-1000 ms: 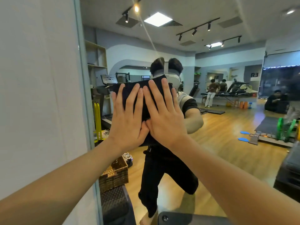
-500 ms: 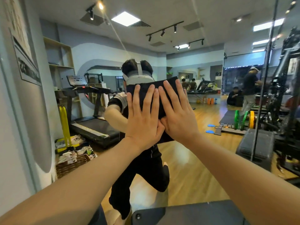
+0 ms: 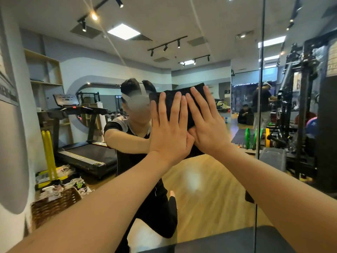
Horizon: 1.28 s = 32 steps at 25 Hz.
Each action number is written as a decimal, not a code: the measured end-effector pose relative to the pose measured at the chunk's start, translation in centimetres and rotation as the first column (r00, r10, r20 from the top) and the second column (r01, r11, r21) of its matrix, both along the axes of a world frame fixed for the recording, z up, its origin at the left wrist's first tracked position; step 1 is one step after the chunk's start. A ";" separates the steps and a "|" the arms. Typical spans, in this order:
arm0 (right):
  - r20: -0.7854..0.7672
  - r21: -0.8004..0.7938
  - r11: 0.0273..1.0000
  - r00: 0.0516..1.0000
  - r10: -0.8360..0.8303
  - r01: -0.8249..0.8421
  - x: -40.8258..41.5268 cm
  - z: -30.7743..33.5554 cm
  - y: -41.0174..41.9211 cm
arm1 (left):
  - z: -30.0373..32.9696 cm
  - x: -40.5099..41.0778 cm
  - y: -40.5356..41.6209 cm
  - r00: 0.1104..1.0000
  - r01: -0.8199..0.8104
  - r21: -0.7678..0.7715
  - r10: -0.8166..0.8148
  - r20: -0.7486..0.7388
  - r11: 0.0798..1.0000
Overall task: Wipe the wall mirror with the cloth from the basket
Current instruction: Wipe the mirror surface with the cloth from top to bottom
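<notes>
1. Up at head height, the left hand (image 3: 170,132) and right hand (image 3: 207,125) lie flat side by side, thumbs touching, on a folded black cloth (image 3: 172,99).
2. Fingers (image 3: 177,106) of both hands are straight and slightly spread, pressing the cloth against the large glass wall mirror (image 3: 209,179) rather than curling round it.
3. Cloth edges show above and below the fingers.
4. Far below and left of the fingers, a brown woven wicker basket (image 3: 54,205) appears, holding shoes.
</notes>
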State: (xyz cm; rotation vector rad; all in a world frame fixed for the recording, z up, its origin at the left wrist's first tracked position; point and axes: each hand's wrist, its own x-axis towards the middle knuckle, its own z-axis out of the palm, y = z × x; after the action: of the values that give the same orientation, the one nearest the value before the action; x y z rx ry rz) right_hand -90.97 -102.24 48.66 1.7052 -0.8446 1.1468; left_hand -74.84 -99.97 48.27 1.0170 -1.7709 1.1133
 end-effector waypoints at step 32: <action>0.090 0.023 0.998 0.994 -0.060 0.059 -19.3 2.8 -1.5 | 5.7 -19.6 -1.3 0.985 -0.049 -0.059 0.058 0.162 0.997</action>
State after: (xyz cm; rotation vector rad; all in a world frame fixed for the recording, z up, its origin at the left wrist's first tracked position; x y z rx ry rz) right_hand -110.22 -103.78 51.44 1.6434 -0.9594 1.1859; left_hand -94.47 -101.27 54.00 0.9692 -1.8397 1.3038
